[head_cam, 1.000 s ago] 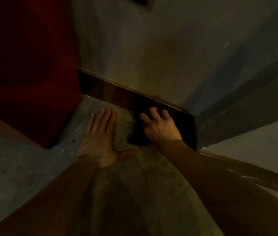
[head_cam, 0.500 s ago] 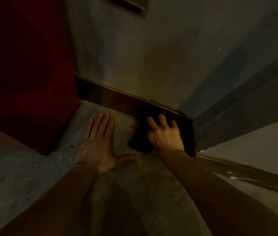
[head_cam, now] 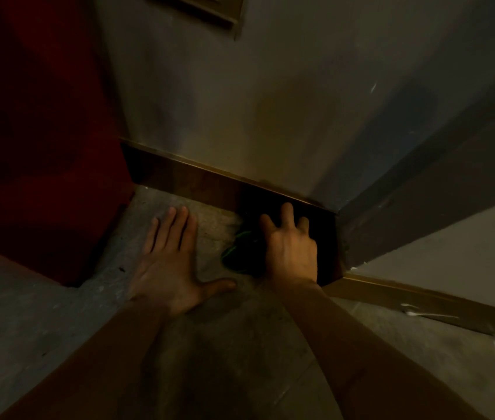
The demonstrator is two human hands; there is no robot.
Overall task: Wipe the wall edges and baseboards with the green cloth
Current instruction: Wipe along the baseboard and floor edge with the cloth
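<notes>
We are crouched low in a dim corner, and our left hand (head_cam: 170, 265) lies flat on the grey speckled stone floor (head_cam: 43, 322), fingers (head_cam: 179, 225) spread and holding nothing; we judge it is there to carry our weight while the other hand works. Our right hand (head_cam: 290, 250) presses the crumpled dark green cloth (head_cam: 238, 253) down where the floor meets the dark glossy wooden baseboard (head_cam: 197, 183), its fingers (head_cam: 285, 213) curled over the bundle and reaching up onto the board's face, so the hand is closed on the cloth rather than loose. Most of the cloth is hidden under the palm; only a bunched fold shows just to the left of the hand, lying on the floor. Bundled as it is, the cloth has no clear long axis, and we cannot tell which way it points. The baseboard runs from far left to near right, ending at the outer corner of the grey plaster wall (head_cam: 270, 101), just right of the hand. We judge the wipe is at the right end of this stretch, with the corner edge and the second baseboard (head_cam: 422, 301) beyond it likely next. A dark red panel (head_cam: 34, 131) closes the left side.
</notes>
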